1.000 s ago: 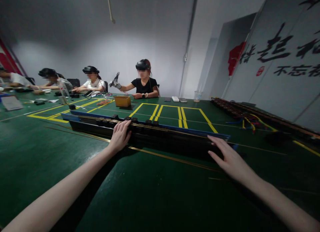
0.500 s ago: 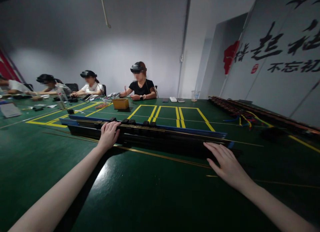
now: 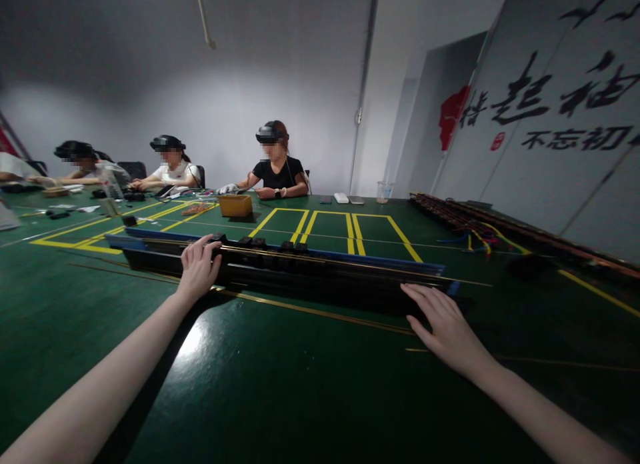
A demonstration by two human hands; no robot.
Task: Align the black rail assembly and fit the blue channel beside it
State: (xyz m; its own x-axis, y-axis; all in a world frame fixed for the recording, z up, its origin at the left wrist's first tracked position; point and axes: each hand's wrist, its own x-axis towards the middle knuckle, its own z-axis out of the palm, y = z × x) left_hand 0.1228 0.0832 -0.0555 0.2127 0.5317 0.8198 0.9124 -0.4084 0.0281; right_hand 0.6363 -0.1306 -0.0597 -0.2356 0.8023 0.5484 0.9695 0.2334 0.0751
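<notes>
A long black rail assembly point(image 3: 310, 277) with a thin brass strip along its top lies across the green table, backed by a blue strip point(image 3: 350, 257). Several small black blocks point(image 3: 260, 242) sit in a row on it. My left hand point(image 3: 197, 271) rests on the rail's left part, fingers curled over its top edge beside the leftmost block. Flat on the table, my right hand point(image 3: 443, 324) touches the rail's right end with spread fingers. A thin brass rod point(image 3: 320, 312) lies on the table in front of the rail.
Three people with headsets sit at the far side, the nearest in a black shirt point(image 3: 277, 174). An orange box point(image 3: 235, 205) stands before them. Yellow tape lines point(image 3: 350, 227) mark the table. More long rails and coloured wires point(image 3: 475, 234) lie at the right.
My left hand slid left along the rail, past the black blocks. My right hand drew slightly back at the rail's right end. The person in black lowered a raised tool.
</notes>
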